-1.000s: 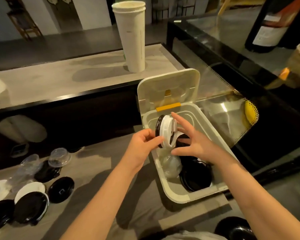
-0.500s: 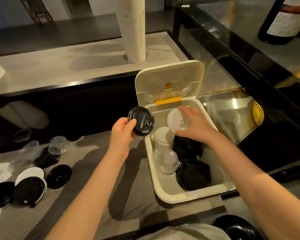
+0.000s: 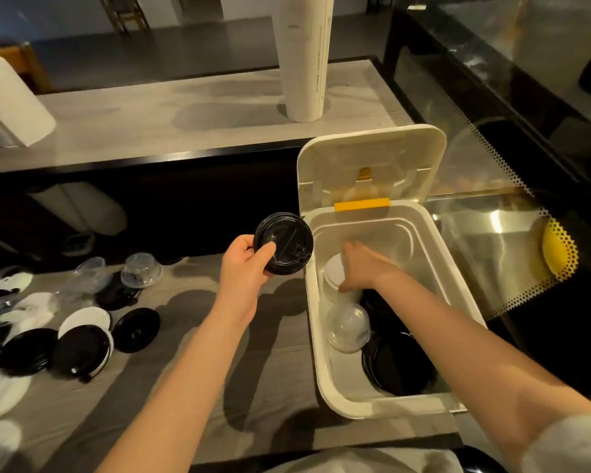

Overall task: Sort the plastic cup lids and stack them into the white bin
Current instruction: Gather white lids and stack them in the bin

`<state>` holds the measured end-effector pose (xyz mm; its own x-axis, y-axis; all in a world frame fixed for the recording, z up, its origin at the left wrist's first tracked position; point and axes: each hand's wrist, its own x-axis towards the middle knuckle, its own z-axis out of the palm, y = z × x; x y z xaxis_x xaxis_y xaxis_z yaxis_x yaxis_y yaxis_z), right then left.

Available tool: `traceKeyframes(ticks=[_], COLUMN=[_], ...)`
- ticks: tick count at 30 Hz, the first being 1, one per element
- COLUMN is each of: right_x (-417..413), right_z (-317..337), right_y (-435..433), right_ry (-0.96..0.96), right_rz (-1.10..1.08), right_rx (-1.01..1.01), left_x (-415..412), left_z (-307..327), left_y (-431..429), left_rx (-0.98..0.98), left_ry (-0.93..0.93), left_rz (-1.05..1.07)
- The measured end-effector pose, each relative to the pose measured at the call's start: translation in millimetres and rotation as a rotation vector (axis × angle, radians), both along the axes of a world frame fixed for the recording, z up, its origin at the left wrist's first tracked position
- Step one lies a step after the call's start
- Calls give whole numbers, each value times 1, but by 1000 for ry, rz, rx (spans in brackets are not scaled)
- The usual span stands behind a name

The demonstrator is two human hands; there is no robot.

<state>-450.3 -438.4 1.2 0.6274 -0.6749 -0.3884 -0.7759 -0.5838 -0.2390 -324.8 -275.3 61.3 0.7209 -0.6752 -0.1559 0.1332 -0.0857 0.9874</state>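
My left hand point(image 3: 244, 268) grips a black cup lid point(image 3: 284, 244) just left of the white bin point(image 3: 458, 291), thumb across its face. The bin's hinged cover point(image 3: 372, 158) stands open. My right hand point(image 3: 362, 268) reaches down inside the bin and rests on a stack of white lids point(image 3: 333, 278) at its left wall; its fingers are blurred. In front of that stack sits a clear domed lid point(image 3: 348, 327). Black lids point(image 3: 396, 367) are stacked along the bin's right and near side.
Loose black, white and clear lids point(image 3: 79, 339) lie scattered on the grey table point(image 3: 270, 387) at the left. A tall white cup stack point(image 3: 304, 56) stands on the raised counter behind. A glass display case point(image 3: 509, 233) borders the bin's right side.
My hands separated the black lid from the white one. The left hand drew the black lid out to the left; the right hand carried the white lid down onto the white stack.
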Motion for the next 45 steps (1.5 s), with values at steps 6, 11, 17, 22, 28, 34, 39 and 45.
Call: traceKeyframes(ticks=[6,11,17,22,28,34,39,45], right_x=[-23,-30,-53,-77,-80,-81,-82,-53], right_z=[-5,40,75,68,33,20,29,63], right_y=[1,3,5,0,11,19,22,45], right_ry=[-54,-679,-1036,-786,-248,-141,-222,-434], right_rz=[31,-247,-230,-381,-286,-213,-240,-154], right_rx=[-62,46,296,107,-51,-281,-222,-180], left_x=[-6,-15,-45,-53,-39,-36,-35,-15], left_z=[-4,-1,7,-5,-31,-32,-29,-18], left_y=[-6,-24,-56,-48,-19,-14,-13,3], left_rx=[34,82,128,334,384,442,477,553], left_ry=[32,27,-202,-809,-1102,-1126,-1121,-1119], left_rz=[-31,-120,-268,-393,-498,-530,-550,-579])
